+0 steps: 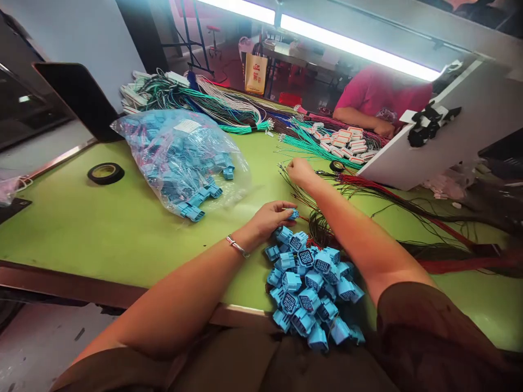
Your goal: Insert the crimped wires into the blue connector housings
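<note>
My left hand point(272, 218) pinches a small blue connector housing point(293, 214) between thumb and fingers. A red wire runs from that housing to the right. Farther out over the table, my right hand point(301, 173) is closed at the tips of a bunch of thin dark wires point(300, 193). Metal terminals point(281, 167) show just left of its fingers; what the fingers grip is hidden. Below both hands, a heap of blue multi-hole connectors point(306, 299) lies at the table's front edge, with some wires behind it.
A clear plastic bag point(183, 158) of blue connectors lies left of centre, beside a roll of black tape point(105, 173). Wire bundles with white connectors point(347, 144) lie at the back. A white panel point(425, 130) stands right; a co-worker point(384, 100) sits across the table point(134, 239).
</note>
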The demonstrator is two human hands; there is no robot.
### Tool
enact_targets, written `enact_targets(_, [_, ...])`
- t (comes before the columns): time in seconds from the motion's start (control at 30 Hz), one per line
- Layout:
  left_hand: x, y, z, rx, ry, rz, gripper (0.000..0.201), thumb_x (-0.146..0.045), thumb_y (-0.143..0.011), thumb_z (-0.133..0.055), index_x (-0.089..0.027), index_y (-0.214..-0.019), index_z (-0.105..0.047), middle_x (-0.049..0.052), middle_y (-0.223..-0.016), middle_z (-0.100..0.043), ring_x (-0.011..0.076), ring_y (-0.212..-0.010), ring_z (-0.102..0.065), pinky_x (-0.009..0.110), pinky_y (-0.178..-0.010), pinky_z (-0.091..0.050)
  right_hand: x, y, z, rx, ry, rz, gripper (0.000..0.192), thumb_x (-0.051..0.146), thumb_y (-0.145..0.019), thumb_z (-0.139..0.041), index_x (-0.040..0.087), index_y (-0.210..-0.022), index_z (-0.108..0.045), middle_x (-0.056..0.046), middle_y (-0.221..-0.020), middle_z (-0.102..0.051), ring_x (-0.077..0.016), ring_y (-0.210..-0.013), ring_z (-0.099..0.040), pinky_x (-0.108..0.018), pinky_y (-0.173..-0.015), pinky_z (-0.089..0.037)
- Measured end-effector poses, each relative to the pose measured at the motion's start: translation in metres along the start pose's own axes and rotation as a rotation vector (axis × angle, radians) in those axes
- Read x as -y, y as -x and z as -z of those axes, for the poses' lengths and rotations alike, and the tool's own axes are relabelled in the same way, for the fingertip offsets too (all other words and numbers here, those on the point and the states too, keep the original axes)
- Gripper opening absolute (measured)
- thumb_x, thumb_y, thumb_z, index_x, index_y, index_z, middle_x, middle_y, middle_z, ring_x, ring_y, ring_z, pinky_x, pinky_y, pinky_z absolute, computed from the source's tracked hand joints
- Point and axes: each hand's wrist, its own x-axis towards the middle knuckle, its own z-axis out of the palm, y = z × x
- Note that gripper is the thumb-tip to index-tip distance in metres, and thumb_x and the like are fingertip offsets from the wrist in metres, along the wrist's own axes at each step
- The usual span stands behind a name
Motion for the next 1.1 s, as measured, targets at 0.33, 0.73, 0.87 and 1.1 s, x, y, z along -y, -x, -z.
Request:
enact_targets(0.33, [-0.009, 0.002, -0.001, -0.021, 0.070, 0.037, 0.021, -0.008, -0.083, -0.066, -0.004, -0.103, -0.071, 0.014, -0.089, -0.074, 0.0180, -0.084, -0.072, 0.038, -0.096, -0.055, -0.026, 0.136, 0.013, -0.126, -0.607, 0.044, 0.014, 0.023, -0.076, -0.058, 0.013, -0.069, -0.065, 0.001, -0.059, -0.059, -0.0084, -0.057, -0.049, -0.022, -0.057, -0.039])
enact_targets(0.73, [-0.012, 0.005, -0.002, -0.058, 0.030, 0.051, 0.024, -0.010, -0.083, -0.067, -0.005, -0.106, -0.071, 0.014, -0.091, -0.075, 0.0191, -0.087, -0.073, 0.040, -0.100, -0.054, -0.026, 0.154, 0.028, -0.102, -1.111, 0.046, 0.029, 0.038, -0.069, -0.078, 0.015, -0.086, -0.071, -0.002, -0.075, -0.069, -0.0102, -0.065, -0.059, -0.023, -0.058, -0.050])
enact_targets(0.87, [-0.011, 0.003, -0.001, -0.046, 0.056, 0.051, 0.024, -0.009, -0.083, -0.066, -0.005, -0.106, -0.070, 0.014, -0.091, -0.075, 0.0182, -0.084, -0.073, 0.039, -0.099, -0.054, -0.023, 0.155, 0.017, -0.135, -0.928, 0.117, 0.026, 0.038, -0.080, -0.064, 0.014, -0.084, -0.074, 0.000, -0.069, -0.065, -0.0089, -0.063, -0.053, -0.023, -0.059, -0.042])
enact_targets(1.1, [-0.009, 0.003, 0.000, -0.005, -0.023, 0.020, 0.026, -0.016, -0.082, -0.069, -0.009, -0.108, -0.071, 0.011, -0.090, -0.075, 0.0173, -0.080, -0.072, 0.035, -0.087, -0.057, -0.036, 0.149, 0.009, 0.130, -0.480, 0.076, 0.025, 0.025, -0.072, -0.052, 0.012, -0.054, -0.063, 0.004, -0.044, -0.041, -0.0069, -0.048, -0.036, -0.026, -0.051, -0.024])
